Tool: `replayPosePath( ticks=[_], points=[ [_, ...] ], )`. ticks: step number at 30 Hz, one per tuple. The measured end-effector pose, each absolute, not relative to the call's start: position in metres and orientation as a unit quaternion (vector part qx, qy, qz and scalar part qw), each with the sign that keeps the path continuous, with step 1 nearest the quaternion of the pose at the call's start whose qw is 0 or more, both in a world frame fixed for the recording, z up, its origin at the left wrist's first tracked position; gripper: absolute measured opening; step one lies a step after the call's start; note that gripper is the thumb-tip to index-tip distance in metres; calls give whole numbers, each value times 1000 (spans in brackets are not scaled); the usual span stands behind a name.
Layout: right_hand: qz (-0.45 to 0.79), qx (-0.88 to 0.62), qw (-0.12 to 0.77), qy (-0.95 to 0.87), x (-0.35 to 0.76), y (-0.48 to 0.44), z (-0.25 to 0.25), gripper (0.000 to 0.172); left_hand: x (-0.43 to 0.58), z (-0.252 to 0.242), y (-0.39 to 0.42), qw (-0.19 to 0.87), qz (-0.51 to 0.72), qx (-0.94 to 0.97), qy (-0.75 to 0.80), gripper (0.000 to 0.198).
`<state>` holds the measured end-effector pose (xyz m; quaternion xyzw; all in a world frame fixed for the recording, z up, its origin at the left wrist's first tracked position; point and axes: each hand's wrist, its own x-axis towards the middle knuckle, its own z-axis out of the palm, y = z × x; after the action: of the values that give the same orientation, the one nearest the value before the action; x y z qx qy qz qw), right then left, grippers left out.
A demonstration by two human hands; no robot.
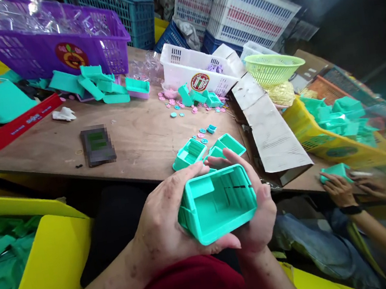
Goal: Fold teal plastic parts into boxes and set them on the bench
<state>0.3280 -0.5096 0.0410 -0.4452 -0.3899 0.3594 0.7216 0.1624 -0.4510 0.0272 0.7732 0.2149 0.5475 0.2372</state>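
Between my two hands I hold a turquoise plastic box [219, 207], its open side tilted toward me so the hollow inside shows. My left hand [167, 215] wraps round its left side and underside, with the thumb along the lower edge. Around the right side curls my right hand [260, 211], fingers reaching over the top corner. Just beyond the hands, more turquoise boxes [190, 153] stand on the wooden table [136, 147]. Small pink and blue round pieces [201, 135] lie scattered behind them.
A purple basket [36, 51] of clear plastic parts stands back left, a white basket [182, 69] mid-back. A cardboard flap [273, 128] lies to the right, near a yellow basket [320, 131]. At far right, a co-worker's hand [339, 191] holds a turquoise part. A yellow bin [51, 260] sits left.
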Motion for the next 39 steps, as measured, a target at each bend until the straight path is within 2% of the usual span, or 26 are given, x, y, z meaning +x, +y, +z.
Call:
replayPosePath(
  ticks=[4,11,14,20,26,31,34,36,39],
  points=[
    [317,-473,741,-356,325,-508,45,53,169,27,-455,230,572,757,217,109],
    [290,-495,733,-364,327,-508,39,61,174,24,-455,234,588,741,224,108],
    [301,-510,719,-364,327,-509,40,61,170,25,-454,270,579,733,232,112],
    [261,-529,701,-401,327,-512,44,46,173,21,-451,355,604,683,207,111],
    [254,-528,708,-394,329,-508,43,43,175,13,-444,353,609,688,174,104],
    [283,-518,730,-345,330,-497,36,51,167,23,-436,299,532,769,189,111],
    [267,-520,737,-339,327,-494,34,43,164,33,-436,324,499,781,190,117],
    [241,-519,743,-349,324,-495,34,33,164,37,-440,376,492,761,195,100],
    [218,-522,743,-357,319,-498,35,33,165,38,-446,417,499,726,222,69]
  ],
)
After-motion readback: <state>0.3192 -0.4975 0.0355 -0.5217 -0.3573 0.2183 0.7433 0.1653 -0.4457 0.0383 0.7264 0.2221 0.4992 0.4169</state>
